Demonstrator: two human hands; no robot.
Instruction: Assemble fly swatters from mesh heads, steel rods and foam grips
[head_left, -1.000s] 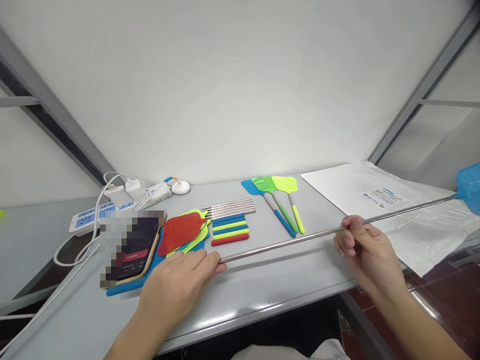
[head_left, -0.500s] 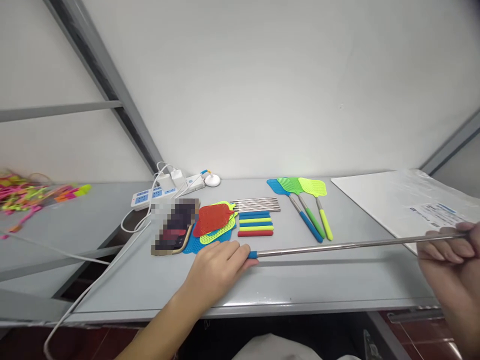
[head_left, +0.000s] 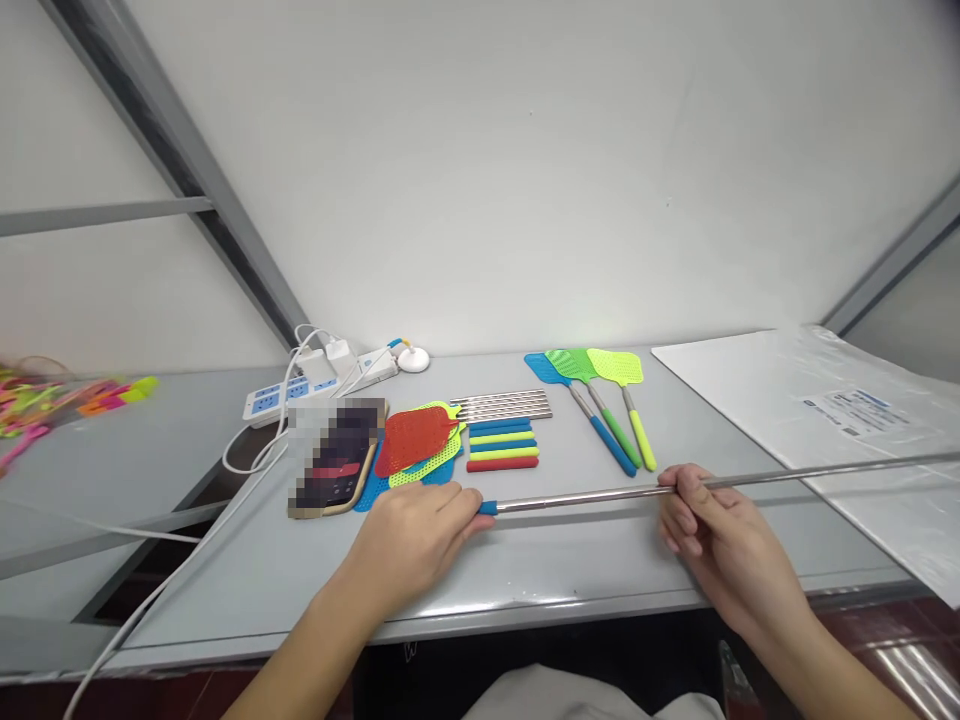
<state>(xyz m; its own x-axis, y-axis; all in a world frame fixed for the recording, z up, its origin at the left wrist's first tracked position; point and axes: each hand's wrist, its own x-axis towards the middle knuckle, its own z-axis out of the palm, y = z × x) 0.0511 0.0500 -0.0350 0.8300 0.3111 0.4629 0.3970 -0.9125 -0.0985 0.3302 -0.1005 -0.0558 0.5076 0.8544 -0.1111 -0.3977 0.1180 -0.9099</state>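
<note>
My left hand (head_left: 420,535) is closed round the blue handle of a telescopic metal rod (head_left: 577,496), which stretches out long to the right over the table. Part of the blue handle (head_left: 487,508) shows past my fingers. My right hand (head_left: 709,515) pinches the rod midway along, between thumb and fingers. Behind my left hand lie red, yellow-green and blue fly swatter heads (head_left: 420,440) in a stack. Beside them are several metal rods (head_left: 502,406) and a row of coloured handles (head_left: 502,452). Three assembled fly swatters (head_left: 611,410) lie further right, fanned out.
A phone (head_left: 341,455), partly pixelated, lies left of the swatter heads. Behind it is a power strip (head_left: 277,400) with plugs and white cables. A white plastic package (head_left: 795,400) covers the table's right side. Colourful small items (head_left: 67,400) are piled at far left.
My right hand has slid left along the rod, from its far end to about its middle. My left hand still grips the handle. The view has shifted slightly.
</note>
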